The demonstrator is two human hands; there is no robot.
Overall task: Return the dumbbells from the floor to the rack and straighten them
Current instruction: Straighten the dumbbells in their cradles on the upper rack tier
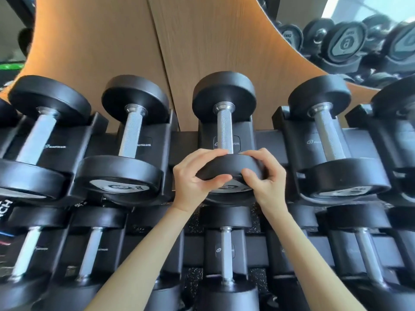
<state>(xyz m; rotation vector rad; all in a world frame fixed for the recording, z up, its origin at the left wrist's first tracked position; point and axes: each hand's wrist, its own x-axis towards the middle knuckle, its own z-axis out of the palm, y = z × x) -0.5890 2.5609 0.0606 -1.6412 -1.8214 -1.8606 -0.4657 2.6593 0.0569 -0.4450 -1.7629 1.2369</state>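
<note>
A black dumbbell (224, 95) with a knurled steel handle lies in the middle cradle of the rack's upper tier (184, 142), its far head against the wooden wall. My left hand (194, 178) grips the left rim of its near head, fingers over the top and thumb underneath. My right hand (266, 176) grips the right rim of the same head in the same way. Both forearms reach up from the bottom of the view.
Other black dumbbells fill the cradles on either side, one (132, 140) at the left and one (330, 140) at the right. A lower tier (226, 254) holds several more. A wooden wall panel (202, 41) stands behind, with a mirror (359, 37) at upper right.
</note>
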